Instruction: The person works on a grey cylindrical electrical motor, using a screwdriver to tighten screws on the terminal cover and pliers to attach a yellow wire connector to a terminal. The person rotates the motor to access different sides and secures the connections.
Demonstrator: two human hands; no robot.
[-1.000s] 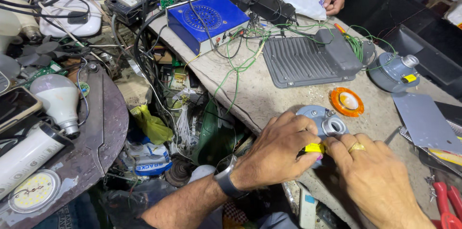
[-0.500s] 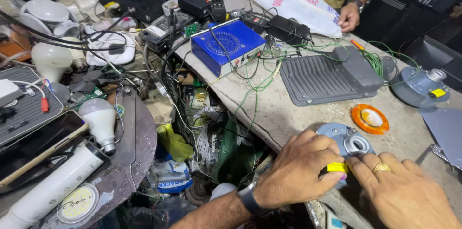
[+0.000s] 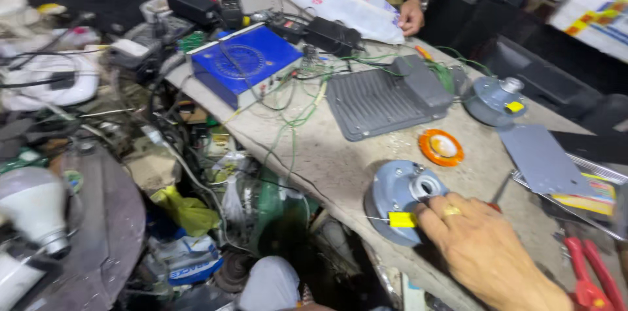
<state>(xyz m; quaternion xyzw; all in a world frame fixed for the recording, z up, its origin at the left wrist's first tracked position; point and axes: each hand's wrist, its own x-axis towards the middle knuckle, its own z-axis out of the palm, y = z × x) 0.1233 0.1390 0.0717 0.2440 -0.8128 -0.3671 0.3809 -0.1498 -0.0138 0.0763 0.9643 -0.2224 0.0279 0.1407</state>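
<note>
My right hand [image 3: 487, 252] rests fingers together against the round grey lamp housing [image 3: 398, 198], which lies near the bench [image 3: 327, 160] front edge, yellow tag [image 3: 401, 219] attached. My left hand is out of view. I should steady it flat before working. Its central socket faces upward; being round, it has no clear long axis.

Blue box [image 3: 243, 62], ribbed grey housing [image 3: 383, 98] — orange tape ring [image 3: 441, 147], red pliers [image 3: 592, 278]

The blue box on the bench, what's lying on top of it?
Thin green and dark wires trail loosely across the lid of the blue box, which bears a printed circular pattern. Nothing else rests on it. Its far edge is crowded by black adapters, so anything behind is hidden.
</note>
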